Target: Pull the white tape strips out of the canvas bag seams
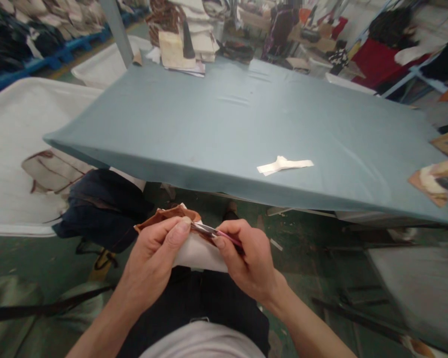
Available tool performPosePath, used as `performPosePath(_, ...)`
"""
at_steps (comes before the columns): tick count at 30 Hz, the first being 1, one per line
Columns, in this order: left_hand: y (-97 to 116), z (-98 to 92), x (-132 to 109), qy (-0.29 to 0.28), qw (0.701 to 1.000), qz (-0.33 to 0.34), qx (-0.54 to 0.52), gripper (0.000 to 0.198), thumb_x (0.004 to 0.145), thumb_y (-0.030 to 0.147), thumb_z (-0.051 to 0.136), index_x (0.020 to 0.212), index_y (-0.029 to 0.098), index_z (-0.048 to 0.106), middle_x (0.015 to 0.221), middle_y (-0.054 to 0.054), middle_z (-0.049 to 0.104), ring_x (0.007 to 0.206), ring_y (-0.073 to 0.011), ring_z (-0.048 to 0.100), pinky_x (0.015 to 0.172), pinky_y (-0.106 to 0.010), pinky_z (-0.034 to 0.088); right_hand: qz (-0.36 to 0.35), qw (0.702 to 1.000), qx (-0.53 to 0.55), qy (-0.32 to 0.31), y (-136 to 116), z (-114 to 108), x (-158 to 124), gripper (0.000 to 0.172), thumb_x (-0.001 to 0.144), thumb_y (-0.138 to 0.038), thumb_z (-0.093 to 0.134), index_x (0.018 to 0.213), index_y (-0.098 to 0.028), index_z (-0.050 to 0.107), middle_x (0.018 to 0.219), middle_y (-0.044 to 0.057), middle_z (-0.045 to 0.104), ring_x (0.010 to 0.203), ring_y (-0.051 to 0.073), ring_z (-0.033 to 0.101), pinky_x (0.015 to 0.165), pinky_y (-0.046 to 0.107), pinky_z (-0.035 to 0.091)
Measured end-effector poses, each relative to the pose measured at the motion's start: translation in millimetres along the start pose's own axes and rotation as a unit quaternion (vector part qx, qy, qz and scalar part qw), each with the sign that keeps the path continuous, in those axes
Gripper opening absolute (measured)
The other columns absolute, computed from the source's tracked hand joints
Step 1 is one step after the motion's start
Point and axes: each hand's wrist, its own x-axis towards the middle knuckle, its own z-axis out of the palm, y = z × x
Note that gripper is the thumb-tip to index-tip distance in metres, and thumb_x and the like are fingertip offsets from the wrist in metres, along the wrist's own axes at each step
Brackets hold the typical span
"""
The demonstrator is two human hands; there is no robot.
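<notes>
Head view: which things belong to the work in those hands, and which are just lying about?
In use: brown-and-white fabric piece, pinched by the left hand; thin pink-handled metal tool, held in the right hand.
Lying about: white cloth strip on the grey-blue table; dark navy garment beside it; stack of folded fabrics at its far end.

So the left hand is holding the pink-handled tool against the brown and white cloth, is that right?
Not quite: the head view shows the pink-handled tool in the right hand, held against the brown and white cloth; the left hand grips that cloth.
</notes>
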Motion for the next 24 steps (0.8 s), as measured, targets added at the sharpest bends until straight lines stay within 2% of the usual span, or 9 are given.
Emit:
performPosePath(4, -11.1, 3.2, -1.4, 0.019, 0.999, -0.014, -0.036, 0.053, 0.099, 0.067, 0.067, 0.101, 0.016, 0.082, 0.078, -0.004, 0.07, 0.066, -0.0154, 0.054, 0.058, -0.023, 0.045, -0.063, 0.994, -0.039, 0.074, 9.3, 14.3, -8.6, 0.018, 0.112, -0.033, 0.056, 0.101, -0.021, 0.064, 0.076, 0.0, 0.075, 0.056, 0.011, 0.064, 0.054, 0.022, 0.045)
performPosePath(9, -2.6, 19.8, -3.6, 0.049, 0.998, 0.01, 0.032, 0.05, 0.1, 0.063, 0.064, 0.086, 0.016, 0.075, 0.067, 0.0, 0.061, 0.057, -0.0127, 0.046, 0.05, -0.022, 0.037, -0.08, 0.987, -0.074, 0.12, 3.7, 27.0, -7.2, 0.023, 0.115, -0.038, 0.05, 0.102, -0.023, 0.062, 0.078, 0.001, 0.076, 0.063, 0.014, 0.07, 0.063, 0.025, 0.053)
performPosePath(11, -0.8, 29.4, -3.7, 0.022, 0.999, 0.018, 0.046, 0.05, 0.1, 0.061, 0.062, 0.078, 0.016, 0.069, 0.067, 0.0, 0.059, 0.06, -0.0137, 0.048, 0.053, -0.022, 0.04, -0.056, 0.986, -0.068, 0.138, -3.5, 27.2, 1.9, 0.022, 0.114, -0.04, 0.051, 0.104, -0.024, 0.062, 0.081, 0.002, 0.076, 0.065, 0.016, 0.07, 0.064, 0.028, 0.054)
performPosePath(13, -1.5, 36.3, -3.4, -0.017, 0.999, 0.015, 0.047, 0.053, 0.1, 0.061, 0.06, 0.072, 0.017, 0.064, 0.065, 0.0, 0.057, 0.061, -0.0147, 0.049, 0.056, -0.024, 0.042, -0.001, 0.985, -0.04, 0.167, -9.8, 24.1, 14.6, 0.022, 0.113, -0.044, 0.054, 0.106, -0.025, 0.062, 0.084, 0.004, 0.074, 0.065, 0.017, 0.067, 0.064, 0.03, 0.053)
performPosePath(16, -2.2, 35.5, -2.2, -0.013, 0.998, 0.015, 0.062, 0.054, 0.1, 0.061, 0.059, 0.071, 0.016, 0.067, 0.063, 0.0, 0.057, 0.058, -0.0141, 0.046, 0.052, -0.023, 0.038, 0.073, 0.976, 0.072, 0.191, -11.2, 15.5, 32.0, 0.021, 0.111, -0.045, 0.055, 0.113, -0.025, 0.061, 0.082, 0.001, 0.067, 0.064, 0.015, 0.059, 0.064, 0.03, 0.049)
performPosePath(19, 1.7, 24.0, -0.9, 0.01, 0.995, 0.041, 0.096, 0.053, 0.103, 0.056, 0.056, 0.076, 0.016, 0.076, 0.068, -0.002, 0.066, 0.059, -0.0152, 0.05, 0.054, -0.024, 0.039, 0.133, 0.966, 0.177, 0.135, -4.3, 6.4, 37.1, 0.019, 0.105, -0.041, 0.063, 0.111, -0.024, 0.058, 0.077, -0.004, 0.057, 0.061, 0.012, 0.047, 0.059, 0.027, 0.042)
performPosePath(24, 7.8, 10.5, 1.5, -0.011, 0.991, 0.06, 0.119, 0.051, 0.105, 0.051, 0.054, 0.078, 0.015, 0.079, 0.072, -0.005, 0.071, 0.062, -0.017, 0.057, 0.059, -0.025, 0.046, 0.236, 0.943, 0.234, -0.022, -0.7, -4.2, 20.9, 0.031, 0.088, -0.045, 0.076, 0.093, -0.022, 0.056, 0.072, -0.008, 0.047, 0.059, 0.009, 0.038, 0.055, 0.023, 0.035)
